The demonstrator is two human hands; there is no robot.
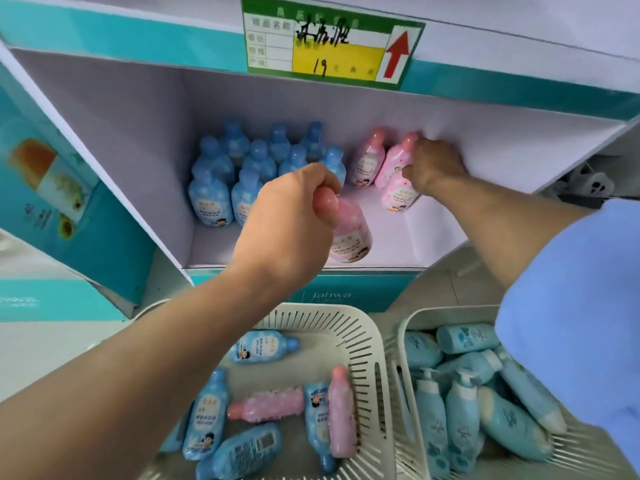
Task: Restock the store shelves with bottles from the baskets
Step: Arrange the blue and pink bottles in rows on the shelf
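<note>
While the left hand [287, 220] pinches a pink bottle [350, 239] by its cap, low over the shelf floor [393, 233], the right hand [434, 164] grips the top of a second pink bottle [398, 195] deeper in. Risk: the cap-held bottle may swing on release and topple the close-packed blue bottles [242, 168] beside it.

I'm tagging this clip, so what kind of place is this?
Most likely a shop: a display shelf holding blue bottles and pink bottles, a handwritten price tag on its edge, and baskets of bottles below.
</note>
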